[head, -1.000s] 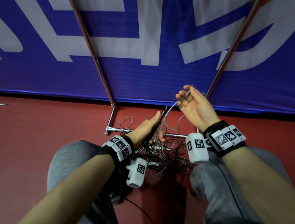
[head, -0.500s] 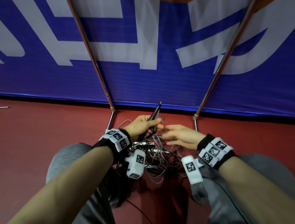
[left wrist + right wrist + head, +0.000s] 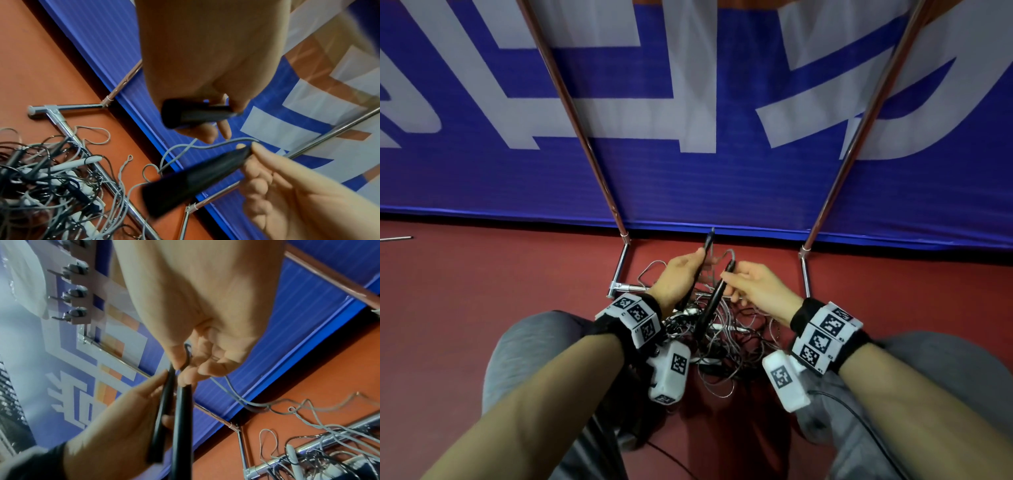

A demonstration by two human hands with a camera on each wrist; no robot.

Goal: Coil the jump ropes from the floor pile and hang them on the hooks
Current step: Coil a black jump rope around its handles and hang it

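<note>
Your left hand (image 3: pixel 677 274) gripped one black handle (image 3: pixel 707 245) and your right hand (image 3: pixel 756 286) pinched the second handle (image 3: pixel 714 299) by its tip, above the rope pile (image 3: pixel 722 337) on the floor (image 3: pixel 482 291).

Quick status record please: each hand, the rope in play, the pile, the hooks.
left hand: grips one black handle
right hand: pinches the second black handle near its top
grey cord: runs from the handles down toward the pile, not coiled
rope pile: tangled on the red floor, over the rack's base bar
hooks: bare in the right wrist view
</note>
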